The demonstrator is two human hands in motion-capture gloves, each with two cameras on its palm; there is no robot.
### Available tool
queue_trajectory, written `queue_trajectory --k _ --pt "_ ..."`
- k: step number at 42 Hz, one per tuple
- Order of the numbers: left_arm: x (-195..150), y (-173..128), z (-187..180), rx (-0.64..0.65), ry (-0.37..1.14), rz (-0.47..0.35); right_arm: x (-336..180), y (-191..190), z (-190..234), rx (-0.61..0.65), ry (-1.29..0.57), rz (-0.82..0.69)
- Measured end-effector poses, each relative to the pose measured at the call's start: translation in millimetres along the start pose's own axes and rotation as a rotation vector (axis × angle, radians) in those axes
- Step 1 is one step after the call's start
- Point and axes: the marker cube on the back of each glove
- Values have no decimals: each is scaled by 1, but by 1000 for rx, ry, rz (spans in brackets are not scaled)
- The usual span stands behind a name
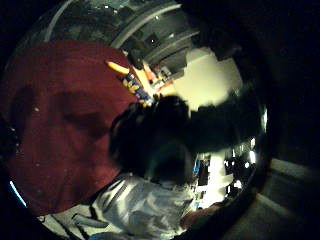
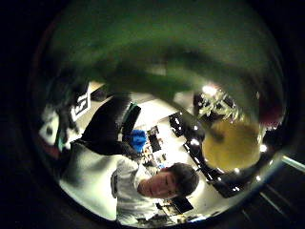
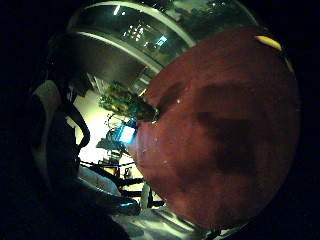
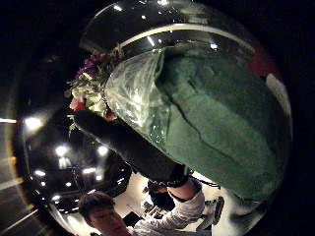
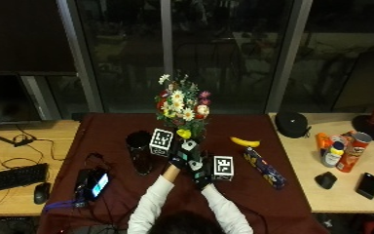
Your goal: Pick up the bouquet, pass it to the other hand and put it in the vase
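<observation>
Dark red cloth covers the table [image 5: 109, 136], and above its middle the bouquet [image 5: 182, 109] stands upright, flower heads at the top and its green-wrapped stem end pointing down into the person's hands. Both hands meet at that lower end: the left hand [image 5: 176, 158] is on the vase side of the stems, and the right hand [image 5: 201, 174] sits just beside it, slightly nearer the person. From the outside view the gloves overlap so closely that which of them carries the weight cannot be told. The right thumb-side palm view shows the green wrap and clear film of the bouquet [image 4: 197, 123] filling most of the frame, with a gloved hand [image 4: 133, 142] crossing beside it, and the left thumb-side palm view is likewise filled with green wrap [image 2: 157, 52]. So both palms are close against the wrap; by judgement both have fingers curled round the stem end, in the middle of the handover.

The vase [image 5: 139, 151], a dark glass, stands on the cloth just to the left of the hands, its mouth facing up. The bouquet's long axis is already vertical, matching the vase, so the coming move is mostly a short sideways carry to the left and then a lowering. The left hand is the nearer one to the vase and looks the better placed to finish the job.

A banana [image 5: 245, 142] and a long blue box [image 5: 265, 168] lie on the right side of the cloth, away from that path.
</observation>
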Motion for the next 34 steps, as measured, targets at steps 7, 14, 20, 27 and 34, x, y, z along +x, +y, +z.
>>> queue_trajectory --k 7,14,20,27,34 --pt "0 9 4 218 116 -137 0 16 17 -43 -58 10" --pt "-3 11 -6 351 -20 29 15 13 20 -142 22 -174" --pt "30 5 -13 306 -33 -31 5 7 14 -328 27 -163" --pt "84 -18 -55 341 -82 59 8 -3 -10 -388 -21 -105" --pt "133 -33 -105 444 -173 53 16 -25 -33 -388 114 -236"
